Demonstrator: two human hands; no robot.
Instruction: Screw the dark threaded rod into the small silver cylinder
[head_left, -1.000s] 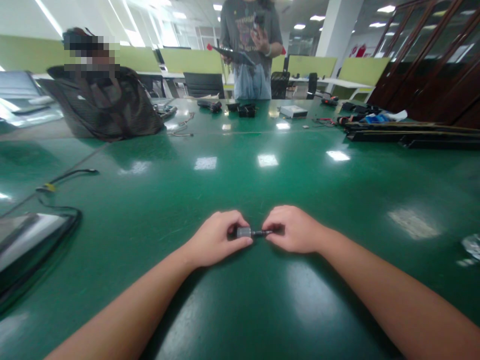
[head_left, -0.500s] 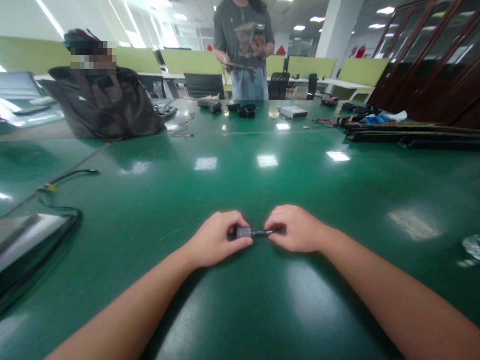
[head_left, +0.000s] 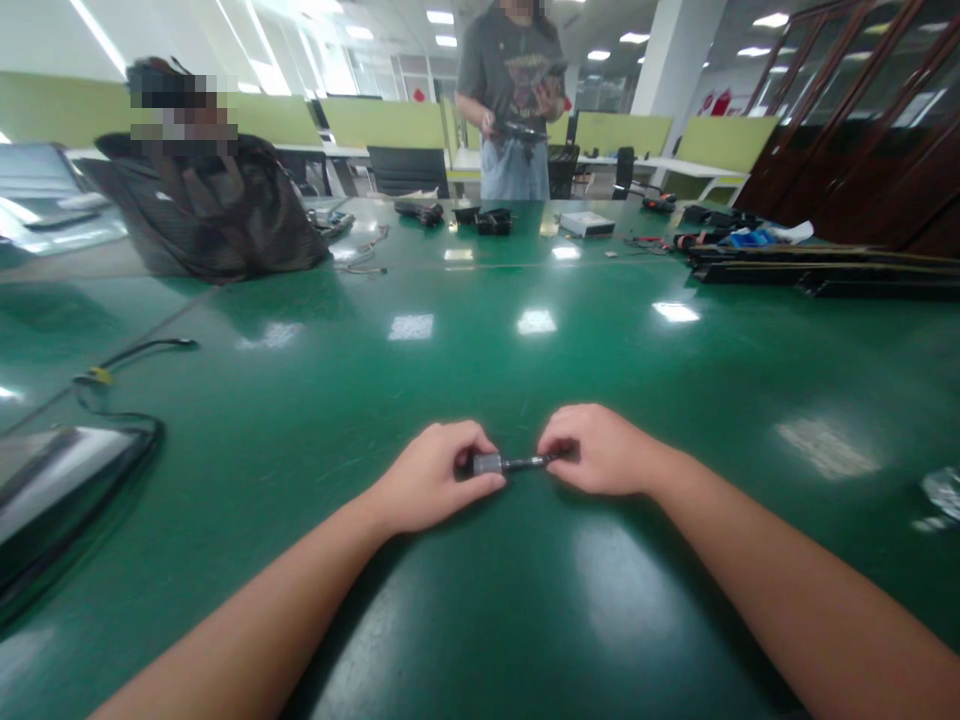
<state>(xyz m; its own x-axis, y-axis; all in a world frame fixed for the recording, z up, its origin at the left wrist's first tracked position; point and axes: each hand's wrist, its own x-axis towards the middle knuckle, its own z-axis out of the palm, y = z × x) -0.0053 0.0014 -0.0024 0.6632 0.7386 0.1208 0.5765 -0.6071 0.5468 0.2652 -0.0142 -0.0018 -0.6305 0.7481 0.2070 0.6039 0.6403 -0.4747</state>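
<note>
I'm gripping a small grey cylinder (head_left: 488,464) w/ the L hand (head_left: 427,480), thumb in front & fingers curling round the back, so that hand is clamping on it. A thin dark shaft (head_left: 523,463) is sticking out of the cylinder's R end, lying roughly horiz. & running toward the R hand (head_left: 600,452). There I'm pinching its far end b/w thumb & fingertips; the tip itself is hiding in the grip, so I can't tell its shape. Both hands are facing each other just above or on the green table (head_left: 465,370), near centre of view, w/ a short bare stretch of shaft showing b/w them. I can't tell if the cylinder is touching the tabletop.

Off to my L, a black cable (head_left: 154,345) is lying near a flat silver-topped item (head_left: 82,455). Farther back L, a dark bag (head_left: 225,220) is sitting on the table. At the far edge a white box (head_left: 587,223) is resting; far R, long black strips (head_left: 817,268) are lying stacked. Across the table a person (head_left: 514,95) is standing, holding a dark flat object (head_left: 523,130).
</note>
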